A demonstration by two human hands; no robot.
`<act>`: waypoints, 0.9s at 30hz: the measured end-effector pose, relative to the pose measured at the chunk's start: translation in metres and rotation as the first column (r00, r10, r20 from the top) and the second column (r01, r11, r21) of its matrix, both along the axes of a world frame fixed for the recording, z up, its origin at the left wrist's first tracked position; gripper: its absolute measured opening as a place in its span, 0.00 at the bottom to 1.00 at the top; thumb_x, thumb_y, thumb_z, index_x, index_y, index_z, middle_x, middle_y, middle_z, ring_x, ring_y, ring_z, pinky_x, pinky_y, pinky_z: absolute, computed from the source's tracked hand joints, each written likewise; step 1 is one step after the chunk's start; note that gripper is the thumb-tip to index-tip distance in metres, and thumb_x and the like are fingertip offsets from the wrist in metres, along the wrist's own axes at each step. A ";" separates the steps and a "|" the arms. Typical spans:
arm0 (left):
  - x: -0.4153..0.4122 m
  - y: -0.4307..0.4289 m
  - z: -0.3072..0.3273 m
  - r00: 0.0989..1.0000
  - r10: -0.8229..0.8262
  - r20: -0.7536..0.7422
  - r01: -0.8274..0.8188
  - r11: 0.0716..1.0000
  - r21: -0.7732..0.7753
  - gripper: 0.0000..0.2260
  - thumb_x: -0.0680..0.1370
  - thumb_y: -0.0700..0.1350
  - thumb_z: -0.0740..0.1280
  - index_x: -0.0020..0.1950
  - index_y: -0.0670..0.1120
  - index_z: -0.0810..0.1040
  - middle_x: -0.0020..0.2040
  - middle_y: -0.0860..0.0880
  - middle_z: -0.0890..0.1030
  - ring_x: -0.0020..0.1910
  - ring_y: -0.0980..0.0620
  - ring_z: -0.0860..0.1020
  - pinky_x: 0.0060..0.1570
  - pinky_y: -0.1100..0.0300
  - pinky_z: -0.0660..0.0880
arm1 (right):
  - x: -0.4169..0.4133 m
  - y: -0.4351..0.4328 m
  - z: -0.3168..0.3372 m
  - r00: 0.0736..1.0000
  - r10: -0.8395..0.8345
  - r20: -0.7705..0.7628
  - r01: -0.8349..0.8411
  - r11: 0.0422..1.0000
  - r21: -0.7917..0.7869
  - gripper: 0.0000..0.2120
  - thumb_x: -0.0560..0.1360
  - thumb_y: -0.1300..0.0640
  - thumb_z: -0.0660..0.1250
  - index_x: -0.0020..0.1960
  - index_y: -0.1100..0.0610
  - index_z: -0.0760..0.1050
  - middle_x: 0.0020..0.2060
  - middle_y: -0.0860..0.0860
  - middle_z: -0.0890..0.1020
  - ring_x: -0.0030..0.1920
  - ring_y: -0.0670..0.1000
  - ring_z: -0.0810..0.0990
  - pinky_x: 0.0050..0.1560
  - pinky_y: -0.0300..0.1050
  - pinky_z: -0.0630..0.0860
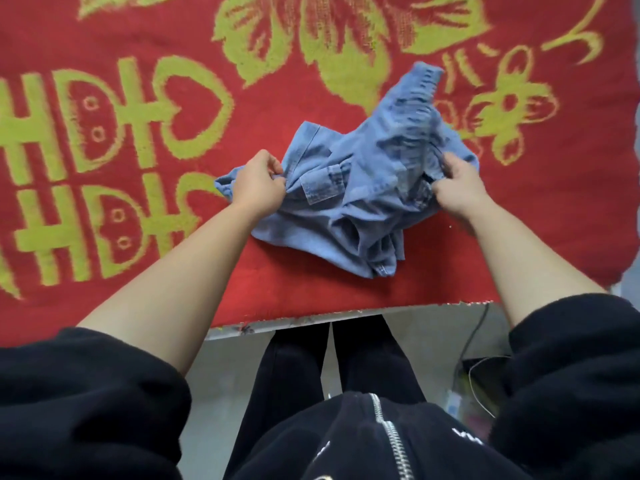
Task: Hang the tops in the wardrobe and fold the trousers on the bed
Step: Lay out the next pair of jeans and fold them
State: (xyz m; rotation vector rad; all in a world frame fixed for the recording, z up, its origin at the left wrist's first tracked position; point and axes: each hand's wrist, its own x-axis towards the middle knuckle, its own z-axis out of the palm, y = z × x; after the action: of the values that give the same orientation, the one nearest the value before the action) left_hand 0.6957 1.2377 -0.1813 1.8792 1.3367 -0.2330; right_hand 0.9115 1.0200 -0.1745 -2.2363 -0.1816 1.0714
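A crumpled pair of light blue denim trousers [360, 174] lies on the red bed cover [138, 278], near the bed's front edge. A flap pocket shows on top, and a gathered waistband sticks up at the far right, blurred. My left hand [258, 183] pinches the cloth at the garment's left side. My right hand [457, 183] grips the fabric on its right side. Both forearms are bare, with black sleeves pushed up.
The red cover carries large yellow-green flowers and characters. Its front edge [346, 311] runs across the middle of the view. Below it are my black-clad legs, a pale floor, and at the right a cable [474, 336] with some dark items.
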 end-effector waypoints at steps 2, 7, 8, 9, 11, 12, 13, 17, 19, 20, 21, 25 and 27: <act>0.010 -0.006 0.003 0.996 -0.049 -0.073 0.057 0.992 0.110 0.09 0.75 0.39 0.62 0.53 0.49 0.77 0.54 0.46 0.76 0.55 0.43 0.76 0.57 0.51 0.72 | 0.001 -0.032 -0.007 0.997 -0.009 0.082 0.023 0.986 -0.167 0.21 0.73 0.72 0.60 0.63 0.60 0.77 0.58 0.61 0.82 0.59 0.58 0.80 0.59 0.51 0.77; 0.046 -0.026 0.017 0.972 -0.233 -0.003 0.222 0.923 0.314 0.14 0.77 0.41 0.61 0.60 0.48 0.77 0.59 0.44 0.73 0.61 0.42 0.69 0.57 0.51 0.69 | -0.012 -0.081 -0.011 0.944 0.107 0.311 0.037 0.906 -0.423 0.10 0.77 0.64 0.62 0.53 0.66 0.79 0.51 0.69 0.81 0.54 0.69 0.80 0.51 0.57 0.74; 0.055 -0.031 0.020 0.974 -0.225 0.018 0.208 0.923 0.325 0.12 0.78 0.45 0.61 0.59 0.48 0.77 0.59 0.44 0.74 0.60 0.42 0.69 0.58 0.51 0.68 | -0.018 -0.084 -0.010 0.935 0.098 0.340 0.045 0.920 -0.390 0.09 0.77 0.63 0.61 0.52 0.63 0.79 0.50 0.67 0.82 0.52 0.68 0.81 0.48 0.55 0.73; 0.065 -0.036 0.024 0.978 -0.205 0.033 0.184 0.927 0.326 0.11 0.79 0.49 0.61 0.58 0.48 0.78 0.58 0.44 0.74 0.61 0.42 0.69 0.59 0.51 0.68 | -0.024 -0.085 -0.007 0.928 0.080 0.365 0.054 0.938 -0.343 0.08 0.77 0.61 0.61 0.51 0.59 0.78 0.50 0.65 0.82 0.51 0.67 0.80 0.46 0.52 0.71; 0.086 -0.046 0.033 0.981 -0.185 0.063 0.158 0.940 0.303 0.15 0.80 0.58 0.59 0.55 0.50 0.78 0.57 0.47 0.75 0.61 0.44 0.69 0.61 0.50 0.67 | -0.039 -0.082 0.000 0.899 0.129 0.420 -0.024 0.969 -0.245 0.04 0.77 0.60 0.61 0.49 0.55 0.75 0.49 0.62 0.81 0.49 0.66 0.78 0.42 0.50 0.67; 0.098 -0.052 0.037 0.979 -0.181 0.089 0.152 0.954 0.258 0.19 0.78 0.64 0.57 0.50 0.51 0.78 0.55 0.49 0.76 0.60 0.46 0.70 0.60 0.50 0.67 | -0.047 -0.079 0.002 0.863 0.213 0.458 -0.128 0.969 -0.210 0.03 0.76 0.61 0.62 0.49 0.56 0.74 0.48 0.61 0.78 0.48 0.66 0.78 0.41 0.53 0.68; 0.109 -0.059 0.043 0.979 -0.169 0.113 0.149 0.974 0.171 0.23 0.75 0.71 0.55 0.44 0.53 0.76 0.50 0.52 0.77 0.56 0.49 0.73 0.56 0.50 0.69 | -0.053 -0.076 0.004 0.821 0.296 0.488 -0.229 0.954 -0.193 0.04 0.75 0.62 0.63 0.50 0.57 0.73 0.46 0.61 0.76 0.46 0.67 0.77 0.40 0.55 0.70; 0.139 -0.078 0.057 0.963 -0.268 0.001 0.259 0.931 -0.258 0.37 0.64 0.81 0.56 0.50 0.51 0.79 0.52 0.51 0.82 0.56 0.47 0.78 0.52 0.50 0.72 | -0.060 -0.064 0.010 0.804 0.430 0.410 -0.408 0.901 -0.147 0.16 0.74 0.58 0.64 0.62 0.56 0.73 0.50 0.58 0.74 0.50 0.65 0.78 0.47 0.59 0.76; 0.135 -0.079 0.053 0.938 -0.332 -0.104 0.302 0.925 -0.229 0.31 0.68 0.72 0.63 0.58 0.48 0.77 0.59 0.47 0.80 0.57 0.46 0.77 0.53 0.53 0.72 | -0.056 -0.065 0.009 0.824 0.448 0.346 -0.430 0.893 -0.133 0.21 0.75 0.57 0.65 0.67 0.56 0.71 0.54 0.58 0.75 0.54 0.65 0.78 0.53 0.59 0.75; 0.131 -0.075 0.051 0.945 -0.302 -0.124 0.275 0.941 -0.195 0.26 0.70 0.66 0.66 0.57 0.47 0.76 0.57 0.47 0.80 0.55 0.46 0.77 0.50 0.54 0.72 | -0.053 -0.066 0.009 0.849 0.418 0.322 -0.401 0.908 -0.121 0.21 0.75 0.56 0.65 0.68 0.55 0.71 0.56 0.58 0.77 0.56 0.64 0.78 0.56 0.57 0.75; 0.125 -0.072 0.051 0.964 -0.237 -0.122 0.212 0.959 -0.188 0.22 0.69 0.61 0.67 0.55 0.47 0.77 0.54 0.48 0.81 0.53 0.47 0.78 0.46 0.56 0.72 | -0.050 -0.067 0.008 0.889 0.346 0.299 -0.333 0.938 -0.097 0.20 0.76 0.56 0.64 0.68 0.54 0.72 0.57 0.58 0.79 0.57 0.63 0.78 0.56 0.53 0.74; 0.093 -0.060 0.060 0.990 -0.033 -0.139 -0.007 0.962 -0.273 0.25 0.61 0.60 0.72 0.51 0.46 0.76 0.46 0.49 0.81 0.39 0.53 0.80 0.26 0.63 0.74 | -0.038 -0.066 0.007 0.958 -0.230 0.170 0.242 0.969 -0.054 0.14 0.76 0.58 0.57 0.57 0.52 0.77 0.52 0.58 0.83 0.54 0.62 0.78 0.46 0.48 0.67; 0.076 -0.061 0.063 0.971 -0.015 -0.237 -0.066 0.941 -0.333 0.24 0.61 0.62 0.73 0.46 0.46 0.76 0.42 0.47 0.80 0.36 0.48 0.81 0.28 0.56 0.79 | -0.035 -0.068 0.006 0.903 -0.395 0.168 0.412 0.907 -0.082 0.17 0.75 0.60 0.58 0.62 0.51 0.75 0.56 0.56 0.81 0.57 0.61 0.77 0.51 0.50 0.68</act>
State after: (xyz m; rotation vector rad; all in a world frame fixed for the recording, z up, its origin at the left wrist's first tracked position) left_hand 0.7715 1.1767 -0.1184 1.5769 1.3758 -0.6502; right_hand 0.8769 0.9518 -0.1690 -2.3182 0.2833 0.7057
